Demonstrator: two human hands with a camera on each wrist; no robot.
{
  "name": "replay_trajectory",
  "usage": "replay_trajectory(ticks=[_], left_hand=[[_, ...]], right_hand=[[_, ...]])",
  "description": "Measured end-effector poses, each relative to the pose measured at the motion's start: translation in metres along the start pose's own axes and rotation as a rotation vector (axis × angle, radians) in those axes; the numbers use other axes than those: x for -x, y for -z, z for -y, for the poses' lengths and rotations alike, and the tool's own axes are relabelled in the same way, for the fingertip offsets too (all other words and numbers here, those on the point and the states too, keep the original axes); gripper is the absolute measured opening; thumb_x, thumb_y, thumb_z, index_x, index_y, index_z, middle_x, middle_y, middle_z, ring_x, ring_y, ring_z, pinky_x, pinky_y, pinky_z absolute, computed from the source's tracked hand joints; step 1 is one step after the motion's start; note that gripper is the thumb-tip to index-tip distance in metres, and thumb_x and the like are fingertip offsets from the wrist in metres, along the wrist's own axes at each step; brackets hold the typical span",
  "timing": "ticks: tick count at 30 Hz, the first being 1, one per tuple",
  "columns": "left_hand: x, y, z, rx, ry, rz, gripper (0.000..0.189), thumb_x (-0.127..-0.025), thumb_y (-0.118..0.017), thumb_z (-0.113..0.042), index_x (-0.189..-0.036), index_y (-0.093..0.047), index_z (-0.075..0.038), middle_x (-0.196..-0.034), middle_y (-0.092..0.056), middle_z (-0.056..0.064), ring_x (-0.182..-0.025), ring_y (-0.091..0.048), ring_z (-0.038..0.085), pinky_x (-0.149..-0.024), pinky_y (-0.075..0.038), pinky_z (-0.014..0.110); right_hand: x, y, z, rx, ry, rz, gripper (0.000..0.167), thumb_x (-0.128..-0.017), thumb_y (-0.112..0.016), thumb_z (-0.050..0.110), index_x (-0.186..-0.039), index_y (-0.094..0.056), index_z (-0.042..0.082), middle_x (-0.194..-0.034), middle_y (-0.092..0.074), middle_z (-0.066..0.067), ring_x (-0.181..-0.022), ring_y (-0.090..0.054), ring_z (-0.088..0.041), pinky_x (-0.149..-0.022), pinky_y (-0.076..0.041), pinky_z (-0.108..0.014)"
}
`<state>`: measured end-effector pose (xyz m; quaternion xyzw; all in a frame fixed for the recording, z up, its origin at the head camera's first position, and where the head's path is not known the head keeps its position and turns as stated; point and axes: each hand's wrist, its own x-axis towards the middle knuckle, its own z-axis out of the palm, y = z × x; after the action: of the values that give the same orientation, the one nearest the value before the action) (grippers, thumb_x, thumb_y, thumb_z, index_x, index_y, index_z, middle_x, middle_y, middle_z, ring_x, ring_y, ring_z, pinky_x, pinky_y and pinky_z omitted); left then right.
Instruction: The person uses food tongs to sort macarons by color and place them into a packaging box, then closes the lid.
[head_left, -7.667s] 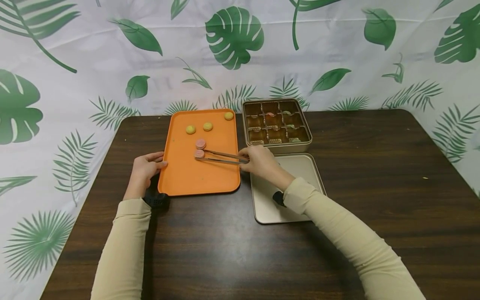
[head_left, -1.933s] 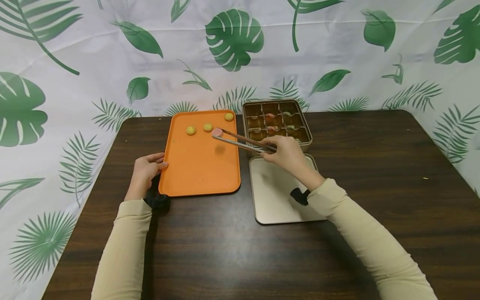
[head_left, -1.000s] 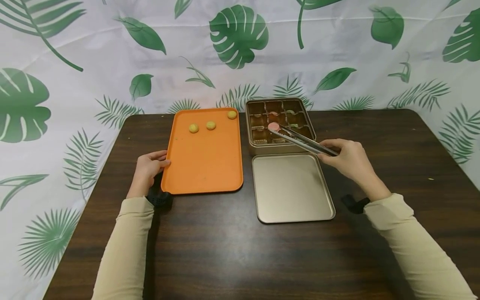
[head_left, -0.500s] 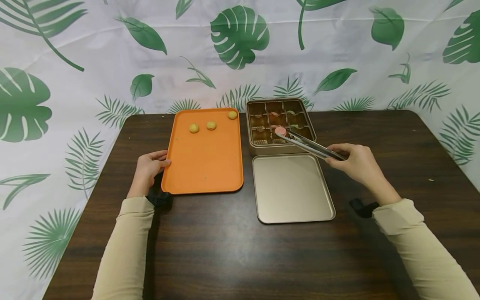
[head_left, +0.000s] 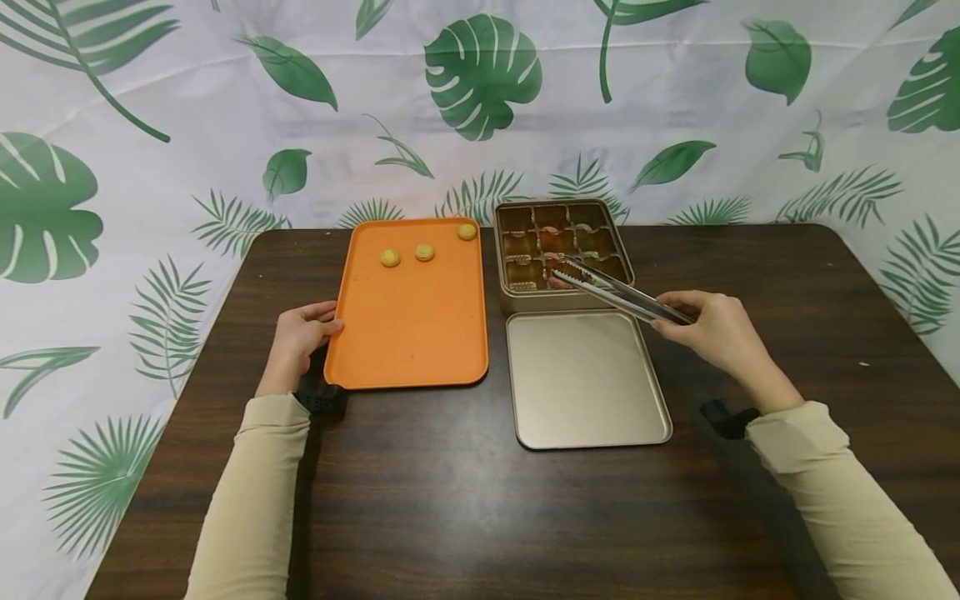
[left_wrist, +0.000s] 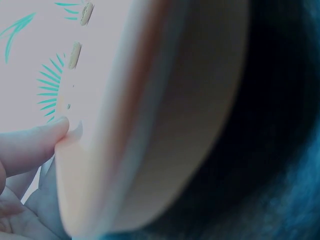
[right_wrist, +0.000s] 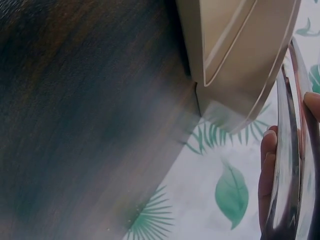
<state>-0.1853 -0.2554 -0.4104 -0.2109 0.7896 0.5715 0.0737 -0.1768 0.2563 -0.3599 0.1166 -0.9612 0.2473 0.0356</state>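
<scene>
My right hand (head_left: 712, 329) grips metal tongs (head_left: 626, 298), whose tips stand slightly apart over the front row of a gold tin (head_left: 566, 301) with a divided brown insert. Just under the tips, a pink macaron (head_left: 558, 283) shows partly in a front compartment. With thumb on top of the rim and fingers at its outer side, my left hand (head_left: 297, 340) holds the left edge of an orange tray (head_left: 408, 325). Three yellow macarons, one of them the left macaron (head_left: 390, 257), lie toward the tray's far side. The right wrist view shows the tongs (right_wrist: 287, 190) between thumb and fingers.
A flat gold lid (head_left: 588, 379) lies in front of the tin, right of the tray. Pink and green pieces show in other compartments. All stands on a dark wooden table (head_left: 420, 500), with a leaf-patterned cloth (head_left: 495, 158) behind it.
Over these frames, both pink macarons have left the tray. The last one travelled right in the tongs, and within the last half second was let go into the tin. My left hand stayed put.
</scene>
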Motion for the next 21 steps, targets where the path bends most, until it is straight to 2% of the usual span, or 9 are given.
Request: replay_trajectory(ticks=[9, 16, 18, 21], left_hand=[[-0.001, 0.000, 0.000, 0.001, 0.016, -0.004, 0.050, -0.097, -0.051, -0.004, -0.145, -0.039, -0.004, -0.147, -0.043, 0.019, -0.132, -0.047, 0.031, -0.110, -0.042, 0.039], [-0.003, 0.001, 0.002, 0.002, 0.009, -0.007, 0.050, -0.096, -0.052, -0.004, -0.145, -0.040, -0.003, -0.147, -0.043, 0.019, -0.132, -0.047, 0.031, -0.109, -0.043, 0.039], [-0.003, 0.001, 0.002, 0.006, 0.002, -0.005, 0.049, -0.096, -0.052, -0.004, -0.144, -0.041, -0.003, -0.147, -0.044, 0.020, -0.131, -0.047, 0.031, -0.109, -0.043, 0.039], [-0.003, 0.001, 0.002, 0.009, -0.003, -0.002, 0.049, -0.096, -0.052, -0.003, -0.144, -0.041, -0.002, -0.146, -0.044, 0.020, -0.131, -0.047, 0.031, -0.109, -0.043, 0.039]], right_hand=[[-0.002, 0.001, 0.003, -0.025, -0.021, 0.007, 0.040, -0.086, -0.070, 0.023, -0.118, -0.065, -0.001, -0.107, -0.068, -0.027, -0.087, -0.064, -0.034, -0.063, -0.048, -0.028], [-0.010, 0.005, 0.010, -0.031, 0.004, -0.027, 0.040, -0.086, -0.071, 0.024, -0.117, -0.066, 0.000, -0.104, -0.069, -0.025, -0.076, -0.058, -0.018, -0.057, -0.044, -0.020], [-0.014, 0.007, 0.016, -0.029, 0.013, -0.030, 0.040, -0.086, -0.070, 0.024, -0.118, -0.065, 0.000, -0.104, -0.069, -0.025, -0.075, -0.058, -0.019, -0.056, -0.043, -0.021], [-0.022, 0.010, 0.025, -0.024, 0.025, -0.023, 0.041, -0.087, -0.069, 0.024, -0.120, -0.064, 0.000, -0.109, -0.067, -0.026, -0.082, -0.062, -0.029, -0.060, -0.046, -0.027]])
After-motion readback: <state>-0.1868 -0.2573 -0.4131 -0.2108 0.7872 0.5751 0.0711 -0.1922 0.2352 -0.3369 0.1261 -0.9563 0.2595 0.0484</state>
